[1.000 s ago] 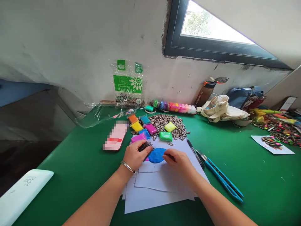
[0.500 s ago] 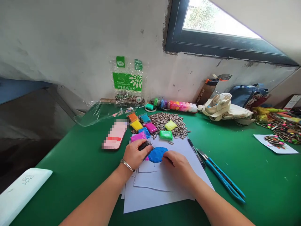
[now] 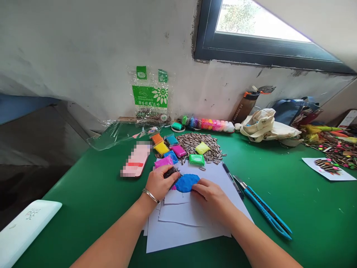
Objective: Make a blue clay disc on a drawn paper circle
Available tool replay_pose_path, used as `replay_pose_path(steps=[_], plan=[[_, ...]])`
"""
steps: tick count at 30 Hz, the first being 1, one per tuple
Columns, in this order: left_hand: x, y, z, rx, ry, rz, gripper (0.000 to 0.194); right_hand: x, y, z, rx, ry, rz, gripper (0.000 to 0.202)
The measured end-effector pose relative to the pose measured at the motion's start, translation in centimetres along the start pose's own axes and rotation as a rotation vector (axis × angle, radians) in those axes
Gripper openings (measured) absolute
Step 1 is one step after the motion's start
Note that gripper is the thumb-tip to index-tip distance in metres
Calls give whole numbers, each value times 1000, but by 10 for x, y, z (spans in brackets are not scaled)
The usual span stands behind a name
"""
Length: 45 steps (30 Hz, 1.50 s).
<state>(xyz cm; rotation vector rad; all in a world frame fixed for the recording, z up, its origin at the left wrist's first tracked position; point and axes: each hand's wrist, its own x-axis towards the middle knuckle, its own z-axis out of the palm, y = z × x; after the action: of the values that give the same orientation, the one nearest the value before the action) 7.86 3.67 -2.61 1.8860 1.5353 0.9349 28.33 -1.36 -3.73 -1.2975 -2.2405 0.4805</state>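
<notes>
A flattened oval of blue clay [image 3: 187, 182] lies on a small white sheet atop the stacked paper [image 3: 178, 238]. My right hand [image 3: 208, 191] has its fingers curled together against the clay's right edge, thumb mostly hidden. My left hand [image 3: 160, 183], a silver bracelet at the wrist, is closed round a small shiny black packet [image 3: 170, 172] left of the oval. A bit of pink clay [image 3: 174, 188] shows at the oval's lower left. Just behind are a pink clay packet [image 3: 164, 161], a green one [image 3: 196, 159] and a pile of sunflower seeds [image 3: 192, 140].
Right of the paper lie a black pen [image 3: 229, 174] and a blue utility knife [image 3: 264, 208] with its blade out. A pink phone [image 3: 135, 160] and a white power bank [image 3: 30, 227] are at left. Several more clay packets and a seed bag [image 3: 150, 98] stand toward the wall.
My right hand's fingers have shifted slightly along the blue clay's right edge. My left hand keeps hold of the black packet in nearly the same spot.
</notes>
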Motion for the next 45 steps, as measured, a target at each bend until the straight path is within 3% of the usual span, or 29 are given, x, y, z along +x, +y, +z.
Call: replay_pose_path(steps=[5,11,20,31,45], plan=[[1,0,0,7,5,-6,30,1,4,-1,44,-17,69,22],[0,-1,1,18,4,-12,29,-1,13,-1,103,-13,46,27],[1,-2,2,31,-7,-7,30,0,8,-4,-32,-57,89,22],[1,-3,3,39,-1,8,31,3,7,6,15,23,75,20],[1,-1,2,47,-13,-9,32,4,5,-10,113,-42,88,24]])
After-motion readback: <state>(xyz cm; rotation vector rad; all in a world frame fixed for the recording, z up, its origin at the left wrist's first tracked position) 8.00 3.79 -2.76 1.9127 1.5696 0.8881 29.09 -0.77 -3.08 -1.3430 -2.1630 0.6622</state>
